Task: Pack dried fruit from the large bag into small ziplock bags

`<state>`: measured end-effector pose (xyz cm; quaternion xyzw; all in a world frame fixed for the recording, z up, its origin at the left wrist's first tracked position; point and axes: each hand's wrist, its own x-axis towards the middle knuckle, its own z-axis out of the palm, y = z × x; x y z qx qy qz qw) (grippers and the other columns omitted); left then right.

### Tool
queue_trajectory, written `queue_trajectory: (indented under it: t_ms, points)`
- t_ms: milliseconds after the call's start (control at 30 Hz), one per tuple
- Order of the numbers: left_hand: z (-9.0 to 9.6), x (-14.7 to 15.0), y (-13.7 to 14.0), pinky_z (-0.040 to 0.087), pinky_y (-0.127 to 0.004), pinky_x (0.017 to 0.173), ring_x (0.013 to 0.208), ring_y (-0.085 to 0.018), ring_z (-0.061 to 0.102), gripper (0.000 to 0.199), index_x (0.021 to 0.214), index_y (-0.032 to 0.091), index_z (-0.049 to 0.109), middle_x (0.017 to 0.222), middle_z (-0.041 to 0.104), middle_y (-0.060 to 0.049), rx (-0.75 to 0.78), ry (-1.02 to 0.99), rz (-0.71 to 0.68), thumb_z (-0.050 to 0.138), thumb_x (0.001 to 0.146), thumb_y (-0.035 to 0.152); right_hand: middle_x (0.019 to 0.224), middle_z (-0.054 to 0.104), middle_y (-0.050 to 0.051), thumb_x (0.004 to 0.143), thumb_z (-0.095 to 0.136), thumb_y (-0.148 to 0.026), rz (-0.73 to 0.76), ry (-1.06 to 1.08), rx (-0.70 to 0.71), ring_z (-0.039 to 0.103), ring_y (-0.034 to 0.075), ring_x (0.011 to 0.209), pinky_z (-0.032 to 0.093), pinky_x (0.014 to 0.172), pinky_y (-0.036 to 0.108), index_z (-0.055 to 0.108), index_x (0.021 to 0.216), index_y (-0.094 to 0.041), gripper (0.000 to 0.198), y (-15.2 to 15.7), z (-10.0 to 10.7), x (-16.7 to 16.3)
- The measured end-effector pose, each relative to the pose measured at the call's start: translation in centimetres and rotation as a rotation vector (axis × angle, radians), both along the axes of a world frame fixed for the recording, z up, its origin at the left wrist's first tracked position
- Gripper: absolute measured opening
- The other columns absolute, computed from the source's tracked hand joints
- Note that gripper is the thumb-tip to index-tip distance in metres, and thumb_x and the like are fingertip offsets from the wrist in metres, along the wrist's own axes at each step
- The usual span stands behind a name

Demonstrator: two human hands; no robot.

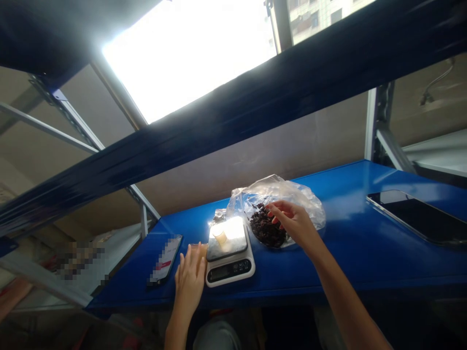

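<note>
My right hand (292, 222) is over a pile of dark, dried, pod-like pieces (268, 228) in a clear plastic bag (308, 201). Its thumb and fingers are bent together at the pile, and what they pinch is too small to make out. To the left stands a white digital kitchen scale (230, 270) with a shiny platform. A small pale yellow cup (219, 236) rests on that platform. Flat beside the scale's left edge lies my left hand (190, 274), fingers stretched out, partly over a tan item I cannot identify.
A phone (166, 260) with a lit screen lies left of my left hand. Another, dark-screened phone (419, 216) is at the right on the blue tabletop (343, 262). A blue shelf beam (204, 126) crosses above. A person's arm (14, 296) shows at far left.
</note>
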<state>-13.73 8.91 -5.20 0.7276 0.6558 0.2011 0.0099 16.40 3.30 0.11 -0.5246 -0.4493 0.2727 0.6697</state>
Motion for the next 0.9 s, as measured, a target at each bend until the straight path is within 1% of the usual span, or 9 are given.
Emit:
queue_trajectory:
  t_ms: [67, 300, 433, 533, 600, 667, 733, 800, 900]
  points:
    - [-0.5, 0.2, 0.2, 0.027, -0.053, 0.109, 0.142, -0.033, 0.020, 0.049, 0.141, 0.023, 0.043, 0.152, 0.032, -0.010, -0.005, -0.015, 0.006, 0.029, 0.095, 0.034, 0.070, 0.069, 0.007, 0.075, 0.059, -0.054, -0.001, -0.003, 0.001, 0.063, 0.019, 0.059, 0.042, 0.049, 0.026, 0.067, 0.081, -0.015, 0.041, 0.0, 0.1, -0.1]
    - [-2.4, -0.1, 0.9, 0.031, -0.056, 0.106, 0.141, -0.035, 0.020, 0.051, 0.142, 0.020, 0.042, 0.150, 0.035, -0.014, 0.093, -0.091, -0.026, 0.028, 0.096, 0.038, 0.072, 0.070, 0.007, 0.077, 0.059, -0.053, -0.003, -0.024, 0.005, 0.063, 0.019, 0.059, 0.044, 0.048, 0.026, 0.068, 0.081, -0.015, 0.039, -0.2, 0.2, -0.3]
    - [-2.9, -0.5, 1.4, 0.030, -0.059, 0.104, 0.140, -0.038, 0.021, 0.052, 0.140, 0.020, 0.045, 0.149, 0.035, -0.016, 0.093, -0.074, -0.020, 0.029, 0.095, 0.042, 0.071, 0.069, 0.007, 0.077, 0.058, -0.053, -0.003, -0.034, 0.015, 0.064, 0.019, 0.059, 0.043, 0.047, 0.026, 0.068, 0.080, -0.015, 0.039, -0.1, 0.2, -0.4]
    - [-2.7, -0.7, 1.5, 0.030, -0.058, 0.104, 0.139, -0.037, 0.024, 0.052, 0.138, 0.020, 0.047, 0.148, 0.037, -0.016, 0.071, -0.072, -0.026, 0.025, 0.096, 0.042, 0.071, 0.070, 0.007, 0.078, 0.058, -0.053, 0.008, -0.036, 0.012, 0.065, 0.020, 0.059, 0.044, 0.048, 0.026, 0.068, 0.082, -0.015, 0.039, -0.1, 0.2, -0.6]
    - [-2.1, -0.7, 1.3, 0.029, -0.058, 0.105, 0.139, -0.037, 0.025, 0.052, 0.136, 0.021, 0.050, 0.147, 0.040, -0.014, 0.085, -0.058, -0.036, 0.024, 0.096, 0.040, 0.071, 0.070, 0.007, 0.077, 0.059, -0.053, 0.004, -0.022, 0.014, 0.065, 0.020, 0.059, 0.045, 0.048, 0.026, 0.068, 0.082, -0.015, 0.039, 0.0, 0.2, -0.6]
    - [-0.7, -0.3, 0.9, 0.025, -0.059, 0.107, 0.140, -0.037, 0.023, 0.051, 0.133, 0.021, 0.054, 0.146, 0.042, -0.012, 0.141, -0.046, -0.007, 0.024, 0.096, 0.040, 0.069, 0.070, 0.007, 0.076, 0.060, -0.053, -0.012, -0.007, 0.016, 0.065, 0.020, 0.059, 0.045, 0.047, 0.026, 0.068, 0.083, -0.015, 0.040, 0.1, 0.2, -0.6]
    - [1.2, 0.4, 0.5, 0.022, -0.058, 0.110, 0.141, -0.036, 0.022, 0.051, 0.130, 0.021, 0.057, 0.145, 0.044, -0.010, 0.216, -0.063, 0.055, 0.027, 0.095, 0.044, 0.068, 0.070, 0.007, 0.076, 0.060, -0.054, -0.029, 0.001, 0.014, 0.066, 0.020, 0.059, 0.045, 0.046, 0.025, 0.067, 0.084, -0.015, 0.040, 0.1, 0.1, -0.5]
    - [3.3, 1.3, 0.4, 0.023, -0.054, 0.111, 0.139, -0.034, 0.029, 0.052, 0.124, 0.018, 0.061, 0.141, 0.049, -0.012, 0.251, -0.098, 0.059, 0.029, 0.094, 0.044, 0.070, 0.071, 0.007, 0.077, 0.060, -0.053, -0.037, -0.001, 0.010, 0.066, 0.020, 0.060, 0.046, 0.047, 0.026, 0.067, 0.085, -0.016, 0.039, 0.1, 0.0, -0.3]
    - [5.8, 3.2, 1.4, 0.024, -0.055, 0.110, 0.135, -0.035, 0.035, 0.047, 0.114, 0.016, 0.066, 0.135, 0.054, -0.014, 0.256, -0.158, -0.015, 0.034, 0.092, 0.042, 0.071, 0.071, 0.007, 0.077, 0.060, -0.052, -0.053, -0.017, 0.001, 0.067, 0.021, 0.061, 0.046, 0.048, 0.026, 0.067, 0.086, -0.016, 0.038, -0.1, -0.2, 0.1]
